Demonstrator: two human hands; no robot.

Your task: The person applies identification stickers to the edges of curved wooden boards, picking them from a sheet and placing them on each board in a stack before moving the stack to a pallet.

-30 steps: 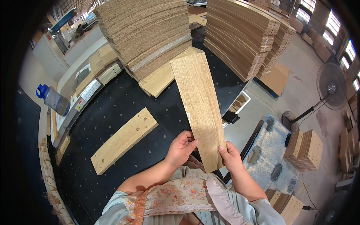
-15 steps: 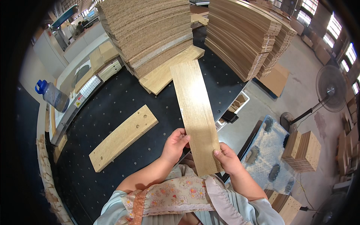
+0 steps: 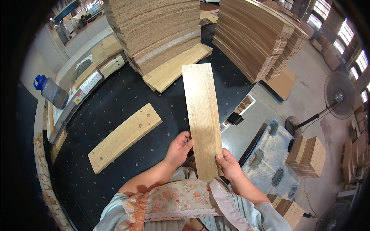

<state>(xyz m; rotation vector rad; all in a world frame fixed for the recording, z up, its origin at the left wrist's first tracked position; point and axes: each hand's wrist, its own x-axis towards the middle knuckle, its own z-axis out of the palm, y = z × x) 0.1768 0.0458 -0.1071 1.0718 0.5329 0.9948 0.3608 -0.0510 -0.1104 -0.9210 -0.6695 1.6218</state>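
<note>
Wood-grain board (image 3: 202,115): held lengthwise before body, far end pointing away, glare on upper face. Left hand (image 3: 179,148): thumb and curled fingers at board's left long edge, lower half; firmness of pinch cannot be told. Right hand (image 3: 230,163): pinching right edge nearer bottom end, thumb on face, fingers mostly hidden behind. Drilled board (image 3: 125,138): flat on black worktable (image 3: 167,104), left of held board, holes near both ends. Particleboard stack (image 3: 162,30): beyond, on further light board (image 3: 175,69).

Left hand (image 3: 179,148) and right hand (image 3: 230,165) both grip, thumbs (image 3: 219,158) on top, left fingers (image 3: 182,135) curled, forearms (image 3: 148,178) angled inward.
</note>
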